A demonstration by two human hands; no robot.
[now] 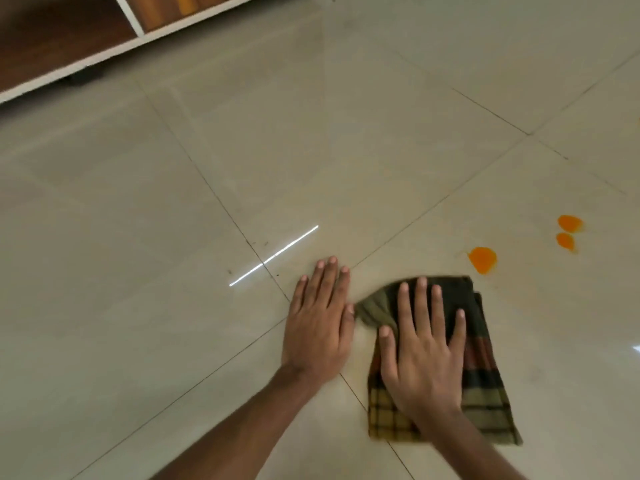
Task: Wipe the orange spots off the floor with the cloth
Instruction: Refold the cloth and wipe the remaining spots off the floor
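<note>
A folded checked cloth, dark green with brown and yellow bands, lies flat on the pale tiled floor. My right hand presses flat on top of it, fingers spread. My left hand rests palm down on the bare tile just left of the cloth, holding nothing. Three orange spots lie beyond the cloth to the right: a larger one just past the cloth's far edge, and two smaller ones farther right.
A low white-framed wooden shelf unit stands at the far left on small dark feet. A bright strip of reflected light crosses the tile joint ahead of my left hand.
</note>
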